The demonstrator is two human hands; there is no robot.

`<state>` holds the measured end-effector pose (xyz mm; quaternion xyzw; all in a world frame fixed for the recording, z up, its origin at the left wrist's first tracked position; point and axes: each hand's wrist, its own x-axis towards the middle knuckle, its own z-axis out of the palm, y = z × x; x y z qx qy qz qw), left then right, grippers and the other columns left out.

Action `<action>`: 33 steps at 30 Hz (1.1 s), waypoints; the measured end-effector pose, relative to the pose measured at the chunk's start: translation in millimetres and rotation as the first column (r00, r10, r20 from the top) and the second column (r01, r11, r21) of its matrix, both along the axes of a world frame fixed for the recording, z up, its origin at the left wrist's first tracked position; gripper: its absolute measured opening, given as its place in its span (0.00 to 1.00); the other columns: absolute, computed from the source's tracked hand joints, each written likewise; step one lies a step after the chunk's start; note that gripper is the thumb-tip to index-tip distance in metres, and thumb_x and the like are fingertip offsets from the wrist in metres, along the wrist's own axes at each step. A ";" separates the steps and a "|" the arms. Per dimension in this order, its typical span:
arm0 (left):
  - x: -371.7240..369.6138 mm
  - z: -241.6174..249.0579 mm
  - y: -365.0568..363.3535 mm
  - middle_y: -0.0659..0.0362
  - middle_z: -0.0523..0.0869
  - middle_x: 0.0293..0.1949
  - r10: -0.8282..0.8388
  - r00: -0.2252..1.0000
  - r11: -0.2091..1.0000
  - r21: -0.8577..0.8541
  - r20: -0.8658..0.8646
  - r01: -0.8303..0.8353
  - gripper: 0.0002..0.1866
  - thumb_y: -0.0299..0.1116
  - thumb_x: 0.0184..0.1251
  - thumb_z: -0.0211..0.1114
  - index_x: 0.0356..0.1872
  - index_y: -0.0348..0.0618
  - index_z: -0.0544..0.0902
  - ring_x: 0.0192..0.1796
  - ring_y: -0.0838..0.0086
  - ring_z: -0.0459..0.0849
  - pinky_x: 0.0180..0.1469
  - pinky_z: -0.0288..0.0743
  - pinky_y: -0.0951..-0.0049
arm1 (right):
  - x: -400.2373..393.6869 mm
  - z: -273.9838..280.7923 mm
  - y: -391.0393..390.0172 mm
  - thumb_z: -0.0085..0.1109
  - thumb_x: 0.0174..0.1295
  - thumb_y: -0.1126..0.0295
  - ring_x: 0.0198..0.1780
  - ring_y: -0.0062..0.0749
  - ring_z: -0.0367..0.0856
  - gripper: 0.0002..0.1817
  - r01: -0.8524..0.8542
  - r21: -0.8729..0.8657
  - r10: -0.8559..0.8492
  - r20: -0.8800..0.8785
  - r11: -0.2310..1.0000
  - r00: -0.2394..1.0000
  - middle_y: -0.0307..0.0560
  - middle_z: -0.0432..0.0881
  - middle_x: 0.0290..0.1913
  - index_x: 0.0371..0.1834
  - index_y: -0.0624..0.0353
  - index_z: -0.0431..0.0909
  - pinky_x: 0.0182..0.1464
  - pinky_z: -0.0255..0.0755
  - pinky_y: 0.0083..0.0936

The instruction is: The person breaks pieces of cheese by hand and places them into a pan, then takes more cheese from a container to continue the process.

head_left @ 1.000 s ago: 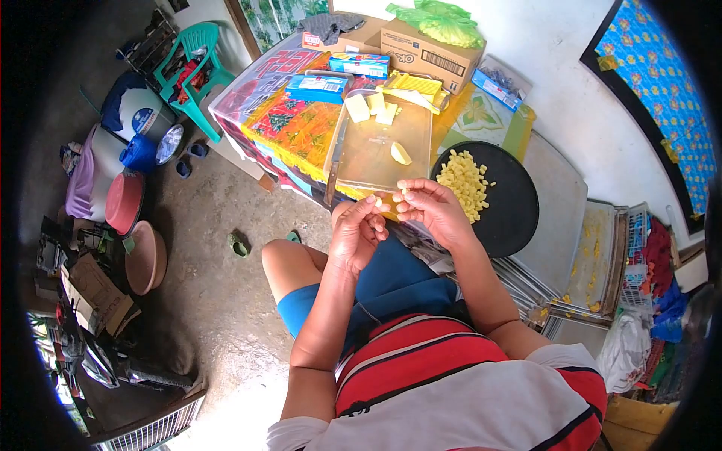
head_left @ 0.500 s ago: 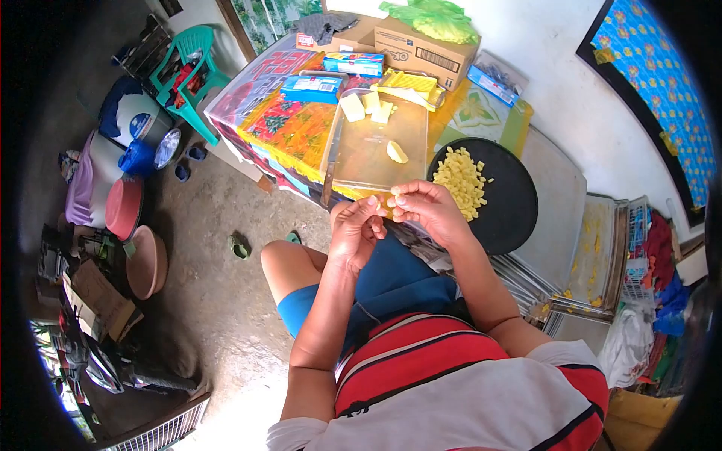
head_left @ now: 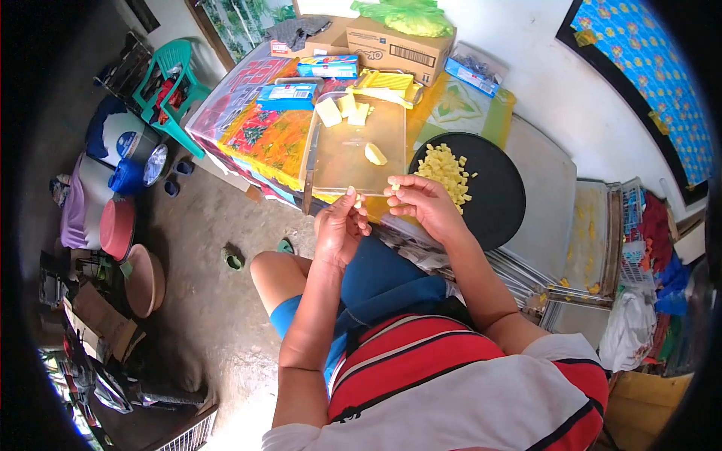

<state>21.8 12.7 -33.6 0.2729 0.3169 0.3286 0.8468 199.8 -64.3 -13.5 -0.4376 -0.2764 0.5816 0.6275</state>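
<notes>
Just beyond the board's near edge, my left hand (head_left: 342, 225) pinches a small pale yellow piece (head_left: 359, 201). To its right, my right hand (head_left: 425, 204) holds another small yellow piece (head_left: 395, 187) between thumb and finger. The hands are apart. On the clear cutting board (head_left: 353, 154) lie several pale yellow blocks (head_left: 329, 113) and a rounded yellow piece (head_left: 375, 155). A knife (head_left: 309, 169) lies along the board's left edge. Right of the board, a heap of small yellow cubes (head_left: 445, 173) rests on a round black tray (head_left: 496, 192).
Blue boxes (head_left: 287, 95), a yellow slicer (head_left: 385, 84) and a cardboard box (head_left: 398, 49) stand at the table's back. Metal trays (head_left: 541, 203) are stacked at the right. A green chair (head_left: 177, 90) and basins (head_left: 144, 279) are at the left.
My hands have moved apart, each with a small yellow piece now visible at the fingertips. The whole view has shifted slightly, with the table further left.
</notes>
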 end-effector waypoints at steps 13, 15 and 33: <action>69.5 6.1 17.8 0.57 0.86 0.35 -0.268 0.963 0.962 0.053 0.029 0.266 0.15 0.40 0.69 0.60 0.47 0.40 0.77 0.25 0.80 0.79 0.31 0.76 0.78 | 61.5 -15.4 -8.6 0.59 0.62 0.73 0.41 0.25 0.81 0.17 0.161 -0.022 -0.159 0.052 0.987 0.986 0.46 0.82 0.43 0.54 0.66 0.76 0.45 0.78 0.22; 78.6 6.9 20.5 0.56 0.87 0.37 -0.285 0.956 0.958 0.043 0.064 0.282 0.15 0.40 0.70 0.57 0.49 0.40 0.76 0.26 0.79 0.80 0.32 0.76 0.78 | 71.1 -15.8 -6.8 0.59 0.62 0.73 0.40 0.24 0.81 0.16 0.190 -0.022 -0.186 0.128 0.982 0.974 0.45 0.82 0.42 0.53 0.64 0.76 0.44 0.78 0.22; 126.6 -19.2 45.2 0.55 0.87 0.40 -0.309 0.949 0.948 -0.054 0.067 0.313 0.12 0.36 0.72 0.52 0.47 0.41 0.76 0.29 0.75 0.84 0.34 0.77 0.75 | 176.1 -68.7 40.0 0.51 0.59 0.75 0.37 0.43 0.83 0.13 0.340 0.062 -0.149 0.960 0.938 0.237 0.49 0.85 0.36 0.43 0.52 0.85 0.41 0.75 0.32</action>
